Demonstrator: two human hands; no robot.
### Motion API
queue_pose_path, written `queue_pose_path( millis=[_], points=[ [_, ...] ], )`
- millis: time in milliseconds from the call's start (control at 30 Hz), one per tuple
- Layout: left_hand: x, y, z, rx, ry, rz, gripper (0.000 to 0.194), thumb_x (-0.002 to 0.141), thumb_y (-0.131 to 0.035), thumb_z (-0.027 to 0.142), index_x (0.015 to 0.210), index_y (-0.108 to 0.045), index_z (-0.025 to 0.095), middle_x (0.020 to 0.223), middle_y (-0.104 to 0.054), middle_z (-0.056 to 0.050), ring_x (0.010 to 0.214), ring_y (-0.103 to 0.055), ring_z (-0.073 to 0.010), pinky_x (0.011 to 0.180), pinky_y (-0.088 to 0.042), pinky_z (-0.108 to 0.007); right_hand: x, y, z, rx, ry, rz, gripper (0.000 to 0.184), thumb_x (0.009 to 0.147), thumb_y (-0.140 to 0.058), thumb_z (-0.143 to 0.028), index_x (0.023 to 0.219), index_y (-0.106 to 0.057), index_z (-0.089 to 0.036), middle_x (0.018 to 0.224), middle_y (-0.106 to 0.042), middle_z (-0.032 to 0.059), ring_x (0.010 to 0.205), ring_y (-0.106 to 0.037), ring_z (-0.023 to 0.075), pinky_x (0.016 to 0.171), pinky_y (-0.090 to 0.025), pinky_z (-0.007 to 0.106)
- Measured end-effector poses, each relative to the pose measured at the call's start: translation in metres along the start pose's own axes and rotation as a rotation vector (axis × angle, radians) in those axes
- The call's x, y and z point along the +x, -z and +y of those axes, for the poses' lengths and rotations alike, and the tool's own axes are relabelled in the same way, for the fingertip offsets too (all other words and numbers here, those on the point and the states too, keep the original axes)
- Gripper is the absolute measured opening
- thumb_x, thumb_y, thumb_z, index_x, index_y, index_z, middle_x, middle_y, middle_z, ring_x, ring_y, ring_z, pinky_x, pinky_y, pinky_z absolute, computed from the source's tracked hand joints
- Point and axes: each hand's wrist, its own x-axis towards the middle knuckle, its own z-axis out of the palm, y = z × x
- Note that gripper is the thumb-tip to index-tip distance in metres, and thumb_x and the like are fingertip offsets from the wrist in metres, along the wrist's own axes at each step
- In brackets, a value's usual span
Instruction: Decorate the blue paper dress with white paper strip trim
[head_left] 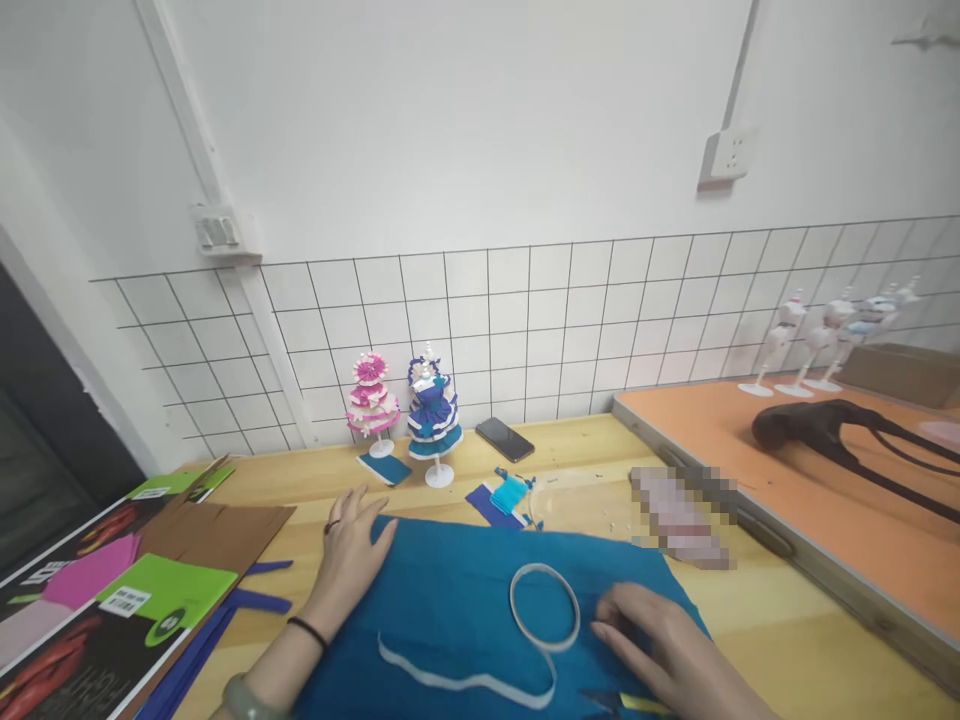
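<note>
A teal-blue sheet, paper or cloth, I cannot tell which, lies spread on the wooden table. My left hand rests at its upper left edge, fingers stretched and apart. Over the sheet's right part is my right hand, fingers loosely curled, thumb apart, nothing visible in them. Left of it lies a thin whitish roll of tape; a narrow pale strip curls from it across the sheet. Below my right hand, partly cut off by the frame, is a tool with dark blades and a yellow handle.
Pink and blue dress figurines stand at the back near a phone. Blue folded scraps lie behind the sheet. Printed packs and brown paper are at left. An orange board with white mannequins is at right.
</note>
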Motion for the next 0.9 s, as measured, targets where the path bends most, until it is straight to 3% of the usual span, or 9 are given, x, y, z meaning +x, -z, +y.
queue_pose_path(
  millis=[133, 267, 433, 533, 600, 700, 800, 900],
  points=[
    [-0.042, 0.027, 0.0, 0.075, -0.134, -0.258, 0.03, 0.079, -0.046, 0.038, 0.094, -0.067, 0.022, 0.122, -0.053, -0.011, 0.116, -0.041, -0.0308, 0.095, -0.035, -0.047, 0.002, 0.001, -0.02, -0.133, 0.216, -0.077, 0.015, 0.088, -0.042, -0.022, 0.092, -0.056, -0.021, 0.09, -0.059, 0.0044, 0.083, -0.052, 0.018, 0.074, -0.04, 0.03],
    [-0.069, 0.046, 0.027, -0.074, -0.289, -0.521, 0.029, 0.078, -0.05, 0.043, 0.1, -0.064, 0.031, 0.127, -0.05, -0.005, 0.122, -0.035, -0.03, 0.096, -0.035, -0.049, 0.007, -0.013, -0.026, -0.351, 0.262, -0.027, 0.018, 0.086, -0.045, -0.013, 0.076, -0.058, -0.019, 0.082, -0.059, 0.0034, 0.08, -0.049, 0.0184, 0.069, -0.037, 0.031],
    [-0.075, 0.052, 0.048, -0.13, -0.31, -0.727, 0.011, 0.076, -0.056, 0.029, 0.07, -0.065, 0.025, 0.122, -0.055, -0.004, 0.121, -0.036, -0.0314, 0.095, -0.033, -0.05, 0.013, -0.018, -0.03, -0.542, 0.333, 0.008, 0.024, 0.085, -0.049, -0.013, 0.062, -0.05, -0.018, 0.071, -0.056, 0.0013, 0.07, -0.048, 0.0177, 0.064, -0.036, 0.03],
    [-0.068, 0.057, 0.052, -0.2, -0.269, -0.761, 0.012, 0.077, -0.053, 0.026, 0.07, -0.062, 0.022, 0.11, -0.062, -0.005, 0.111, -0.047, -0.027, 0.088, -0.039, -0.038, 0.018, -0.006, -0.034, -0.534, 0.323, 0.018, 0.024, 0.089, -0.044, -0.016, 0.065, -0.048, -0.018, 0.071, -0.056, 0.0004, 0.068, -0.047, 0.0171, 0.063, -0.035, 0.03],
    [-0.062, 0.062, 0.054, -0.234, -0.179, -0.759, 0.018, 0.08, -0.047, 0.028, 0.071, -0.06, 0.02, 0.089, -0.066, -0.005, 0.088, -0.057, -0.021, 0.076, -0.042, -0.029, 0.025, 0.005, -0.035, -0.501, 0.309, 0.027, 0.023, 0.09, -0.041, -0.017, 0.068, -0.048, -0.019, 0.071, -0.056, 0.0001, 0.069, -0.047, 0.0171, 0.064, -0.035, 0.03],
    [-0.055, 0.07, 0.052, -0.264, -0.035, -0.756, 0.027, 0.084, -0.038, 0.032, 0.075, -0.06, 0.02, 0.062, -0.062, 0.0, 0.062, -0.056, -0.0149, 0.065, -0.04, -0.023, 0.044, 0.013, -0.037, -0.451, 0.311, 0.04, 0.024, 0.092, -0.037, -0.018, 0.072, -0.05, -0.019, 0.07, -0.056, 0.0001, 0.069, -0.047, 0.0165, 0.064, -0.034, 0.029],
    [-0.052, 0.076, 0.04, -0.284, 0.002, -0.762, 0.029, 0.084, -0.036, 0.033, 0.081, -0.063, 0.021, 0.061, -0.062, 0.0, 0.06, -0.055, -0.0145, 0.062, -0.038, -0.021, 0.072, 0.003, -0.043, -0.435, 0.376, 0.026, 0.026, 0.093, -0.035, -0.018, 0.075, -0.054, -0.019, 0.07, -0.056, 0.0008, 0.07, -0.047, 0.0165, 0.063, -0.033, 0.028],
    [-0.057, 0.081, 0.019, -0.271, 0.066, -0.744, 0.033, 0.083, -0.035, 0.034, 0.069, -0.061, 0.019, 0.06, -0.06, -0.001, 0.059, -0.054, -0.0148, 0.058, -0.036, -0.02, 0.106, -0.024, -0.052, -0.441, 0.44, -0.011, 0.026, 0.091, -0.038, -0.016, 0.073, -0.056, -0.018, 0.07, -0.057, 0.0016, 0.07, -0.049, 0.0168, 0.061, -0.032, 0.028]
  ],
)
